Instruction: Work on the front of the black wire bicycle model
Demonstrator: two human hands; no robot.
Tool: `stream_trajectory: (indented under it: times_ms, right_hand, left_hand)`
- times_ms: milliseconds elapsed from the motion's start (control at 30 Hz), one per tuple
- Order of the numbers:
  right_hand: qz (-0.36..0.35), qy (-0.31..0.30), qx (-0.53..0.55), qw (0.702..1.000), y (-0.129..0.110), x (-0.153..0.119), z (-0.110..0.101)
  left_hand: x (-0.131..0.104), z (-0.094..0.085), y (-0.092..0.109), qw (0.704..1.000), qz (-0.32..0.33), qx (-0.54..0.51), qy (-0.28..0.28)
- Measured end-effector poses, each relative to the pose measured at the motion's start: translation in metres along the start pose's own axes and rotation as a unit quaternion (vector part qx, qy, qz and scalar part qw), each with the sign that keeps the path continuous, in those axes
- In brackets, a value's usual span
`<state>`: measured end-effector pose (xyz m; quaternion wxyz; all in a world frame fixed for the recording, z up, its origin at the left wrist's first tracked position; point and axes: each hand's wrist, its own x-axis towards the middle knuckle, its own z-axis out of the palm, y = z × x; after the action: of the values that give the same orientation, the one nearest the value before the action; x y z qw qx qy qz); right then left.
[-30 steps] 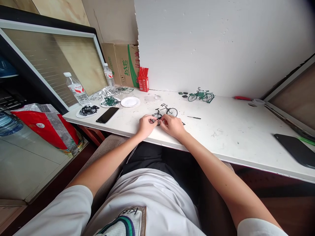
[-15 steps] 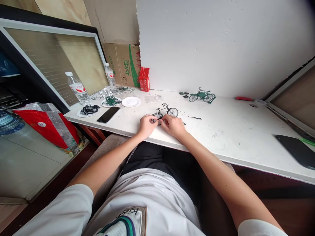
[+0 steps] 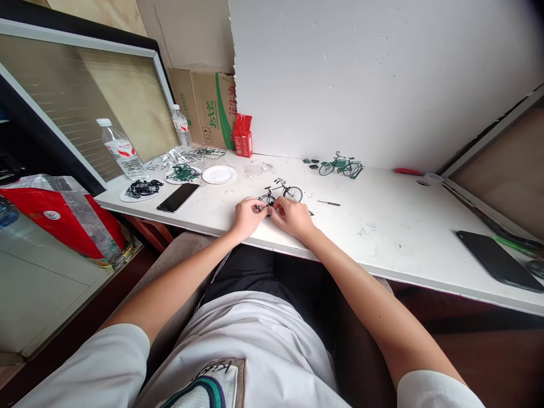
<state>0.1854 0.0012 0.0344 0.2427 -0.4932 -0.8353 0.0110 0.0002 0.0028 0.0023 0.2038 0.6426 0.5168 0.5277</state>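
Note:
A small black model bicycle [image 3: 285, 191] stands near the table's front edge, its handlebar and one spoked wheel in plain sight. My left hand [image 3: 249, 216] and my right hand [image 3: 293, 215] meet in front of its other wheel, fingertips almost together. Both hands are closed in a pinch. Whatever lies between the fingertips is too small and too covered to name. The lower part of the bicycle is hidden behind my fingers. A thin dark tool [image 3: 328, 203], like a small screwdriver, lies to the right of my right hand.
Left on the table [image 3: 369, 255]: a phone [image 3: 178, 197], a plate of black parts [image 3: 144, 188], a plate of green parts [image 3: 183, 173], a bare plate [image 3: 219, 174], and a bottle [image 3: 123, 150]. A green model bicycle [image 3: 341, 165] stands at the back. A dark flat object [image 3: 497, 258] lies right.
The camera view has shifted slightly, so everything sits a little further left. Both hands stay pinched together at the black bicycle, with hardly any movement.

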Motion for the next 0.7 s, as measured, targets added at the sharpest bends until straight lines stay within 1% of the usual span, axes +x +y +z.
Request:
stream_trajectory:
  times_ms: [200, 267, 367, 467, 600, 700]
  right_hand:
    - [-0.011, -0.010, -0.022, 1.000, 0.0043, 0.0011, 0.0055]
    - [-0.006, -0.014, -0.016, 1.000, 0.0045, 0.0009, 0.0055]
    - [0.002, -0.004, 0.006, 1.000, 0.0032, -0.0001, 0.0036]
    - [-0.012, 0.002, 0.018, 1.000, 0.0026, -0.0006, 0.0027]
    - [-0.030, 0.002, 0.003, 1.000, 0.0044, 0.0002, 0.0044]
    - [-0.023, -0.007, -0.011, 1.000, 0.0050, 0.0008, 0.0051]
  left_hand:
    - [-0.0001, -0.0004, -0.0022, 1.000, 0.008, 0.004, 0.003]
    - [-0.0003, -0.0012, -0.0026, 1.000, 0.019, 0.006, 0.002]
    - [-0.0003, -0.0020, -0.0033, 1.000, 0.016, 0.012, 0.006]
    - [-0.0001, -0.0018, -0.0038, 1.000, 0.016, 0.012, 0.016]
    - [0.0000, -0.0007, -0.0036, 1.000, 0.017, 0.016, 0.011]
    - [-0.0001, -0.0002, -0.0035, 1.000, 0.015, 0.017, 0.007]
